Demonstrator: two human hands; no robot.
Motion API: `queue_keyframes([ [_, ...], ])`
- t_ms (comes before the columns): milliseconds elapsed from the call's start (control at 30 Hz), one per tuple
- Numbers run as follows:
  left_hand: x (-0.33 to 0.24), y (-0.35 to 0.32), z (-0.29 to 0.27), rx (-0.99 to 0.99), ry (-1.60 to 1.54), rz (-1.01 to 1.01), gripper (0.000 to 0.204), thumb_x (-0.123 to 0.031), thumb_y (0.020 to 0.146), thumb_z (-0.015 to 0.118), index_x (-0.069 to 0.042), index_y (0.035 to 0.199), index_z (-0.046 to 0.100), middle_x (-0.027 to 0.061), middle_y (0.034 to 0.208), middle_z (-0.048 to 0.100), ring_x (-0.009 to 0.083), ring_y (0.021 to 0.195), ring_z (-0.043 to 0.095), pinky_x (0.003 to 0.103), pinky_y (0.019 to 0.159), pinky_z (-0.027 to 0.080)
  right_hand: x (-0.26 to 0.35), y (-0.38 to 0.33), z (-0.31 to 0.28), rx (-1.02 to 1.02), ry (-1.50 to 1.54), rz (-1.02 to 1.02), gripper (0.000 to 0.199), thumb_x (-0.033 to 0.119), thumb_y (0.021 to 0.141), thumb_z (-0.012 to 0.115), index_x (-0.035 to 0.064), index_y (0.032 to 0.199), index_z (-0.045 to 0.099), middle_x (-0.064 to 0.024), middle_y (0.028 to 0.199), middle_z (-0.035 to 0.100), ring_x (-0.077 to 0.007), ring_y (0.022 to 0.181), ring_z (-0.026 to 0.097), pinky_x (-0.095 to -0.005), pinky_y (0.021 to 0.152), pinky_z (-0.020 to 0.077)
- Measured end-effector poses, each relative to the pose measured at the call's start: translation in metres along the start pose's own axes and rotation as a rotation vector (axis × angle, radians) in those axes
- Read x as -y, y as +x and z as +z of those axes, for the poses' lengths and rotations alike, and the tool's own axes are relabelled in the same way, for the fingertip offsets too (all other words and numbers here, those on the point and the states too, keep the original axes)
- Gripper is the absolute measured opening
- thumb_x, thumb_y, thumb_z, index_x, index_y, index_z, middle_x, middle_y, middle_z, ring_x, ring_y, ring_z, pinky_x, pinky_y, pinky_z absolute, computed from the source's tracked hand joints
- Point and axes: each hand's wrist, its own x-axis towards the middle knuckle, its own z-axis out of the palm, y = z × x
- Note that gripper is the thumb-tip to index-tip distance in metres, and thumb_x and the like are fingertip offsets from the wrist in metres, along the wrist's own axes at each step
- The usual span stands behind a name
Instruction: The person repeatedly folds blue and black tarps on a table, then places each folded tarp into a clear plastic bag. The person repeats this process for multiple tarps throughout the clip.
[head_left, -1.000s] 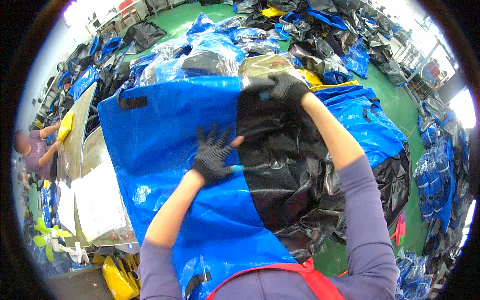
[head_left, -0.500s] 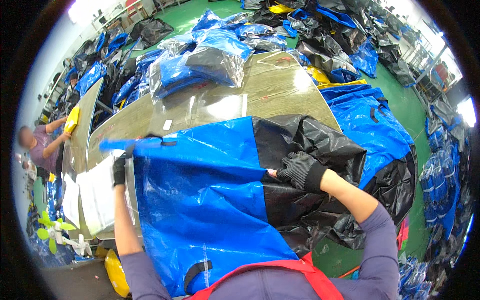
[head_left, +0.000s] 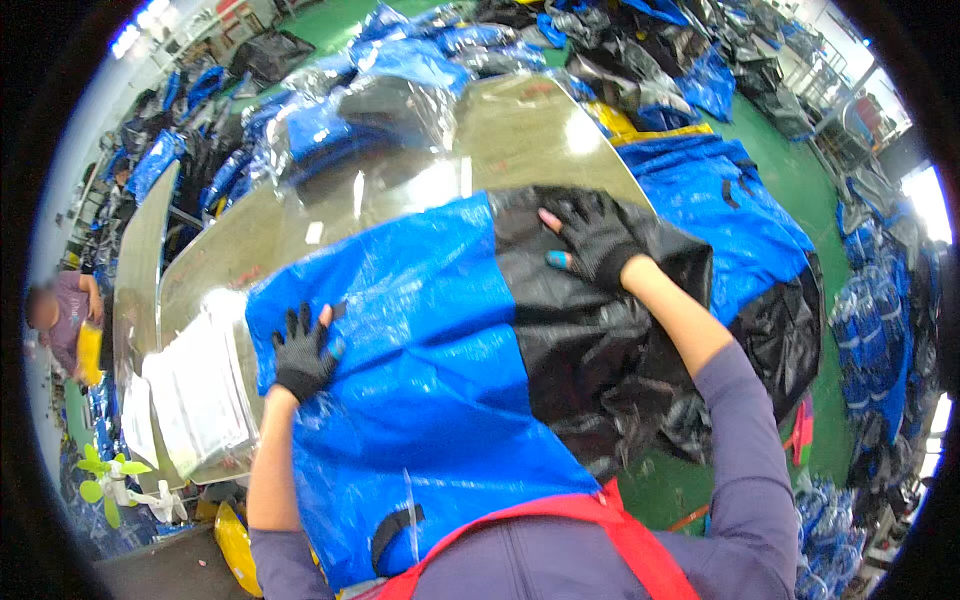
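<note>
A large blue woven-plastic bag [head_left: 420,370] in a clear film wrap lies flat over the near end of a shiny metal table [head_left: 400,190]. Its right part is covered by crumpled black plastic [head_left: 590,350]. My left hand [head_left: 302,350], in a black fingerless glove, presses flat on the bag's left side near its edge. My right hand [head_left: 590,240], gloved the same way, rests with fingers spread on the black plastic at the bag's far right corner. Neither hand grips anything.
Wrapped blue and black bags [head_left: 360,110] are stacked at the table's far end. More blue bags [head_left: 730,220] lie on the green floor to the right. A white stack [head_left: 195,400] sits at the table's left edge. Another person [head_left: 65,320] stands far left.
The bag has been lowered and spread flat on the table. My left hand let go of the raised left edge and now presses on top; my right hand slid up toward the far corner.
</note>
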Motion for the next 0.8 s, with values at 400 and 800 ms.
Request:
queue_keyframes([
  [400,-0.160,0.065,0.018,-0.295,-0.008,0.568,0.061,-0.055,0.092,0.042,-0.025,0.146,0.036,0.0070,0.155,0.027,0.0350,0.143,0.022,0.063,0.111,0.005,0.127,-0.135,-0.179,0.411,0.529,-0.270,0.049,0.040,0.076,0.067,0.0148,0.117,0.061,-0.0168,0.131,0.055,-0.0410,0.126,0.046,-0.0463,0.105,0.0373],
  [800,-0.182,0.073,-0.036,-0.238,0.029,0.457,0.062,-0.048,0.090,0.049,-0.025,0.146,0.034,0.0115,0.151,0.033,0.0397,0.139,0.027,0.065,0.109,0.012,0.121,-0.245,-0.167,0.127,0.733,0.156,0.023,0.030,0.078,0.065,0.0120,0.093,0.066,-0.0128,0.100,0.067,-0.0350,0.095,0.064,-0.0517,0.095,0.0447],
])
